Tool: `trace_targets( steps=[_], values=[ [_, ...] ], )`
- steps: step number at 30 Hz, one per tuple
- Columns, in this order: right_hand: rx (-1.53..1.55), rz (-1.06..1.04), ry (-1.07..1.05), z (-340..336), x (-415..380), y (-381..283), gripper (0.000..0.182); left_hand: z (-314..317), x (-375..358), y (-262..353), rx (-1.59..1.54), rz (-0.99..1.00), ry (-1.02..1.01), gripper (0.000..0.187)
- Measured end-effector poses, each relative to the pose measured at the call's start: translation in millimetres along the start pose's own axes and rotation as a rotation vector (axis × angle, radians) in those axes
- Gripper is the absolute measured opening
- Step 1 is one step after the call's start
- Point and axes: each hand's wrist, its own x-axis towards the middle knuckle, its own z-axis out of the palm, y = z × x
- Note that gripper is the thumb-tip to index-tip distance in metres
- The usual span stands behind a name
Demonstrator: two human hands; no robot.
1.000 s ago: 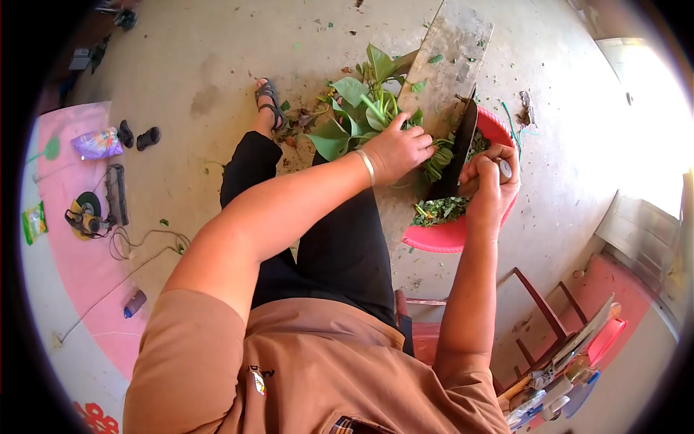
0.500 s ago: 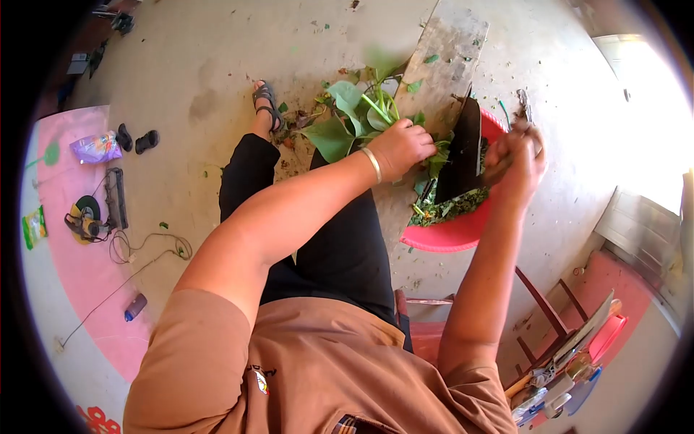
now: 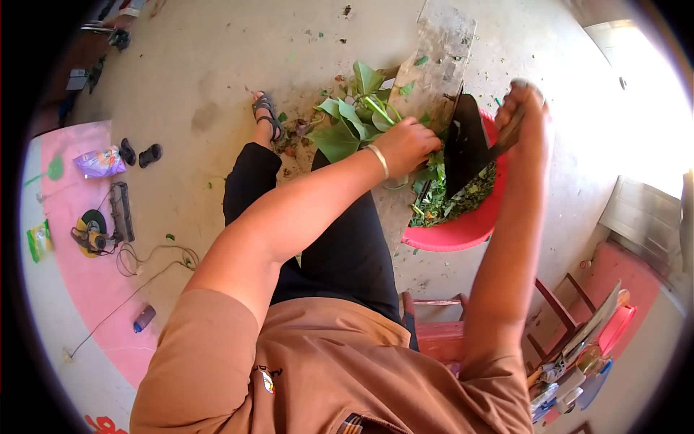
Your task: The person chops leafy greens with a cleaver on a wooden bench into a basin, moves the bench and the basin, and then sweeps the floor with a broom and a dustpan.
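The fingers of my left hand were curled over a bunch of broad-leaved green stems, which lay near 12 o'clock and reached across onto a long, worn wooden board. The fingers of my right hand, at 2 o'clock, were blurred but seemed wrapped round the handle of a broad, flat, black blade, with no gap I could make out. A pinkish-red plastic basin holding chopped greens sat at my left hand's 4 o'clock.

Technique, my judgement: the cut called for pressing the stems firmly together, knuckles kept back from the edge, only a short length exposed, and an even stroke over the basin.

Orientation: the bunch's long axis ran 10 to 4 o'clock, leafy end toward 10, gripped end toward the blade. The blade's long axis ran roughly 12 to 6; its handle angled off toward 1. Its far tip seemed to meet the board's edge; whether fixed there, I could not tell.
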Motion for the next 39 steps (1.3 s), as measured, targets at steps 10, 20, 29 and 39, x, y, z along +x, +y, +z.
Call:
trace_targets(
  steps=[10, 20, 29, 39],
  values=[
    [-0.030, -0.046, -0.048, -17, -15, 15, 0.015, -6, -20, -7, 0.009, 0.095, 0.013, 0.030],
    [-0.043, -0.151, -0.014, -5, -37, 34, 0.010, -8, -16, 2, 0.065, 0.043, 0.078, 0.030],
    [0.004, 0.009, -0.036, -14, 3, 0, 0.012, -12, -25, 0, 0.002, 0.139, -0.031, 0.040],
    [-0.001, -0.073, 0.014, -2, -24, 20, 0.014, -2, -16, 0, -0.043, 0.041, -0.015, 0.039]
  ],
)
